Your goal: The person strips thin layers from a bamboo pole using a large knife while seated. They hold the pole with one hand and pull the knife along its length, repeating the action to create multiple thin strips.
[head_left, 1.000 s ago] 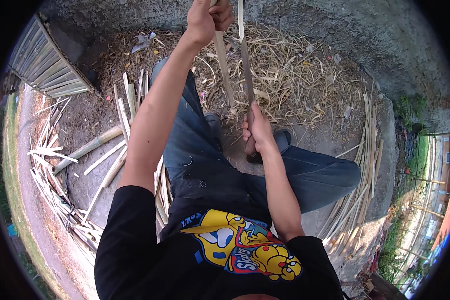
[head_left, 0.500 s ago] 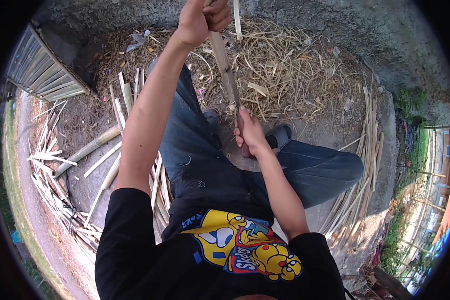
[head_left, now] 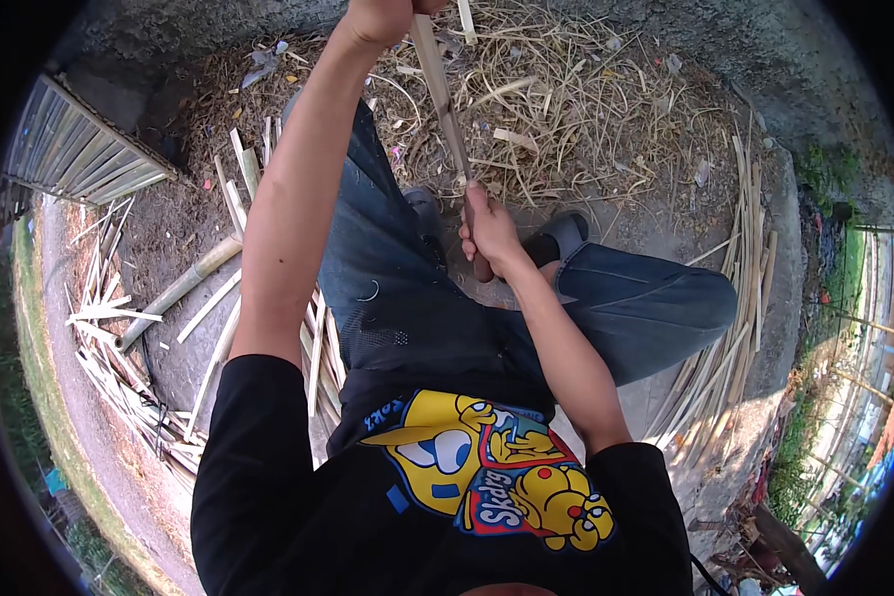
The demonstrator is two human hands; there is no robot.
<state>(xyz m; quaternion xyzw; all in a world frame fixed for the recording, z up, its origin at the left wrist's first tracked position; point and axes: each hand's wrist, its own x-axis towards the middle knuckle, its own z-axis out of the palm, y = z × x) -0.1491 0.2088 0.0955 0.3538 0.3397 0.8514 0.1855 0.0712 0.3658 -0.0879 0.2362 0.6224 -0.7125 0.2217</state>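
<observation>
My right hand (head_left: pixel 489 230) is wrapped round the brown handle of a long knife (head_left: pixel 447 124). The knife's long, narrow blade slants up and away from me toward my left hand (head_left: pixel 379 18). At the top edge of the picture my left hand is closed at the blade's far end; its fingers are mostly cut off, so what they grip is hidden. Just right of it a pale bamboo strip (head_left: pixel 467 22) hangs down from the top edge.
Thin shavings (head_left: pixel 566 129) cover the ground ahead, below a rough grey wall (head_left: pixel 805 79). Split bamboo strips (head_left: pixel 740 288) lie at the right, and more strips (head_left: pixel 119 377) at the left beside a bamboo pole (head_left: pixel 184 288). A slatted bamboo panel (head_left: pixel 84 149) stands far left.
My left hand has moved up, partly out of the picture. My right hand and the knife have shifted slightly up and left. The hanging strip has also moved up.
</observation>
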